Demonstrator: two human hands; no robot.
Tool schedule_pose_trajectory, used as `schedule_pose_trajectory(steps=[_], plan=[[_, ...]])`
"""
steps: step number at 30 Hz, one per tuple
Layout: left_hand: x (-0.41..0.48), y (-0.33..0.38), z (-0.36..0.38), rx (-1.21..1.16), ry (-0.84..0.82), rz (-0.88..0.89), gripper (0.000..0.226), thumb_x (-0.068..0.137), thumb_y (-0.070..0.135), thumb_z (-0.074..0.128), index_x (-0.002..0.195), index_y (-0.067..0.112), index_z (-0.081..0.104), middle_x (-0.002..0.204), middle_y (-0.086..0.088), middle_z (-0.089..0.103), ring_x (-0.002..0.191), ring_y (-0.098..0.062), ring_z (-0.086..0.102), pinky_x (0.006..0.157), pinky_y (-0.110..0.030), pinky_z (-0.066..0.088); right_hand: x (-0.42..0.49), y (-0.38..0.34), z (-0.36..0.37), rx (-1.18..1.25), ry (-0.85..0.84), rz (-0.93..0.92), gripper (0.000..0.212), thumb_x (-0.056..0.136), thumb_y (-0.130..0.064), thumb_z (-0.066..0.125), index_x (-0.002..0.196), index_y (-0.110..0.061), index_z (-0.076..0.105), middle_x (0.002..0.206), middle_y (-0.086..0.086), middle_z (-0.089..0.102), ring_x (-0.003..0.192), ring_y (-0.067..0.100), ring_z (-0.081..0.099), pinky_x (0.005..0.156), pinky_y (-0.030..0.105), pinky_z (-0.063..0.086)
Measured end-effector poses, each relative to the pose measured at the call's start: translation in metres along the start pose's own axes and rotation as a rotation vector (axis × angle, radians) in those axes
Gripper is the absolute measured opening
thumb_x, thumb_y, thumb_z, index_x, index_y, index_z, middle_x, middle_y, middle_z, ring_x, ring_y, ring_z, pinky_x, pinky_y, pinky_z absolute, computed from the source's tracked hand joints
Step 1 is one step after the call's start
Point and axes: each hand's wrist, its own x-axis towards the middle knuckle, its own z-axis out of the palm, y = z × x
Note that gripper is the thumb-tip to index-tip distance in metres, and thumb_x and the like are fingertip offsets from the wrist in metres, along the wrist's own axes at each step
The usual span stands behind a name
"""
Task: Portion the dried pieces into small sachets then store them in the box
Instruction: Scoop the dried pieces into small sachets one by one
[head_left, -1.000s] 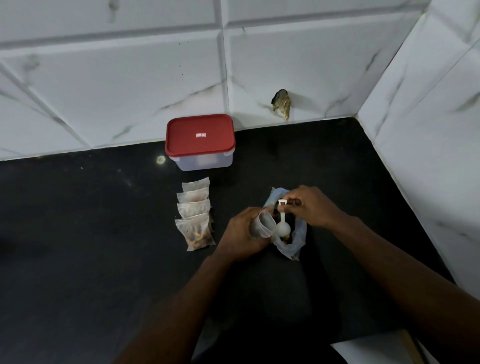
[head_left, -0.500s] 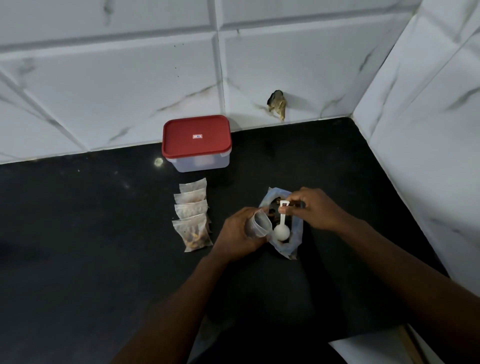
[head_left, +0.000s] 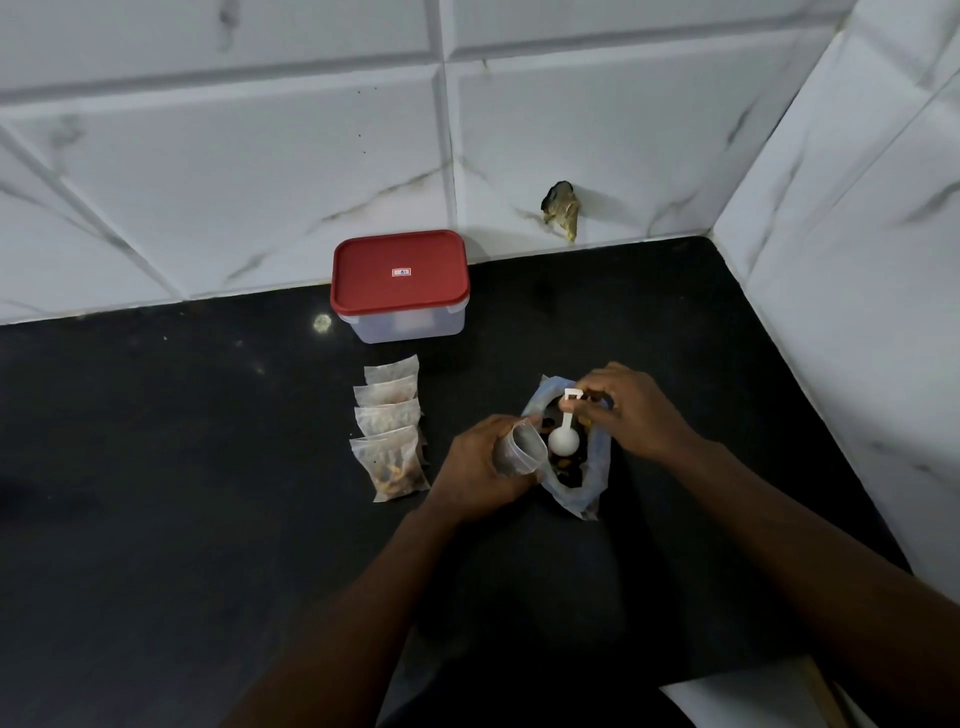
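**Scoop over the open bag, sachet held beside it**

On the black stone countertop (head_left: 156, 493) the person's left hand (head_left: 478, 470) is curled round a small clear plastic sachet (head_left: 517, 452), its mouth held open and turned toward the right. The right hand (head_left: 636, 410) pinches the top of the handle of a white plastic scoop (head_left: 564, 437) between fingertips and thumb. The scoop's round bowl hangs over a bluish clear plastic bag (head_left: 597, 470) that lies open, with dark and orange dried pieces (head_left: 569, 465) inside. Whether the bowl carries any pieces is hard to tell from here. The sachet's mouth is just beside the bowl.

To the left lie four filled clear sachets (head_left: 389, 431) in an overlapping row, well apart from the hands. Beyond them, near the white marbled wall tiles (head_left: 260, 171), stands a clear plastic box (head_left: 410, 327) with its red lid (head_left: 400, 273) on.
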Motion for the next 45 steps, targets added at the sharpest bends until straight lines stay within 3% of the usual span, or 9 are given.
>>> schedule_pose_trajectory(steps=[5,10,14,19,23,27,37,42,45], plan=[[0.000,-0.002,0.001,0.005,0.013,-0.012,0.061,0.077,0.036,0.087,0.132,0.027,0.062,0.125,0.012,0.065,0.116,-0.002,0.063,0.101,-0.037,0.056,-0.003,-0.002,-0.011,0.159,0.084,0.077,0.031,0.090,-0.050,0.062,0.100,-0.022,0.072,0.090,-0.008,0.069,0.088,0.005,0.064,0.079,0.029,0.054],[0.000,-0.001,0.002,0.001,0.011,-0.002,0.060,0.077,0.033,0.087,0.131,0.024,0.063,0.125,0.011,0.064,0.115,-0.002,0.063,0.101,-0.036,0.055,-0.013,-0.009,-0.017,0.308,0.097,0.147,0.010,0.094,-0.034,0.068,0.092,-0.025,0.073,0.082,-0.005,0.073,0.081,0.007,0.070,0.080,0.030,0.056],[-0.001,0.000,0.002,-0.002,0.019,0.006,0.060,0.077,0.034,0.087,0.131,0.024,0.064,0.124,0.011,0.064,0.114,-0.002,0.063,0.100,-0.035,0.055,-0.021,-0.004,-0.014,0.341,0.086,0.206,0.006,0.093,-0.030,0.071,0.088,-0.027,0.074,0.085,-0.006,0.074,0.084,0.010,0.070,0.084,0.041,0.058],[-0.001,-0.001,0.002,0.018,0.019,0.021,0.062,0.077,0.032,0.088,0.133,0.025,0.063,0.125,0.012,0.063,0.115,-0.002,0.062,0.100,-0.033,0.055,-0.028,-0.009,-0.011,0.344,0.095,0.235,0.010,0.095,-0.025,0.063,0.089,-0.026,0.071,0.088,-0.003,0.073,0.086,0.016,0.069,0.085,0.051,0.056],[-0.002,0.000,0.002,0.013,0.012,0.015,0.062,0.078,0.032,0.088,0.133,0.025,0.062,0.125,0.013,0.062,0.116,0.000,0.061,0.100,-0.032,0.055,-0.029,-0.014,-0.008,0.364,0.072,0.213,0.015,0.093,-0.039,0.053,0.092,-0.031,0.066,0.090,0.000,0.071,0.087,0.025,0.069,0.084,0.056,0.056],[-0.002,0.001,0.002,0.009,0.010,0.014,0.061,0.078,0.030,0.087,0.133,0.025,0.062,0.125,0.013,0.062,0.115,0.000,0.060,0.100,-0.031,0.055,-0.028,-0.017,-0.004,0.334,0.089,0.226,0.017,0.102,-0.019,0.049,0.094,-0.018,0.063,0.084,0.006,0.067,0.080,0.027,0.066,0.077,0.054,0.055],[-0.002,0.001,0.003,-0.004,0.025,0.019,0.059,0.077,0.031,0.089,0.130,0.026,0.063,0.124,0.014,0.063,0.115,0.002,0.061,0.098,-0.024,0.054,-0.018,-0.022,0.001,0.103,0.015,0.264,0.017,0.105,-0.032,0.047,0.110,-0.019,0.056,0.091,-0.001,0.064,0.079,0.010,0.066,0.071,0.036,0.059],[-0.002,-0.001,0.004,-0.001,0.025,0.017,0.058,0.079,0.031,0.088,0.130,0.026,0.062,0.123,0.014,0.062,0.113,0.001,0.061,0.096,-0.023,0.053,-0.009,-0.025,0.005,0.035,-0.074,0.292,0.018,0.106,-0.035,0.046,0.108,-0.020,0.056,0.084,-0.001,0.061,0.069,0.007,0.060,0.061,0.028,0.050],[-0.002,0.000,0.003,-0.007,0.019,0.015,0.058,0.078,0.030,0.088,0.131,0.026,0.062,0.124,0.014,0.062,0.113,0.001,0.061,0.096,-0.023,0.053,-0.007,-0.027,0.010,0.008,-0.106,0.319,0.019,0.104,-0.036,0.051,0.106,-0.020,0.061,0.085,-0.001,0.065,0.075,0.010,0.065,0.069,0.033,0.057]])
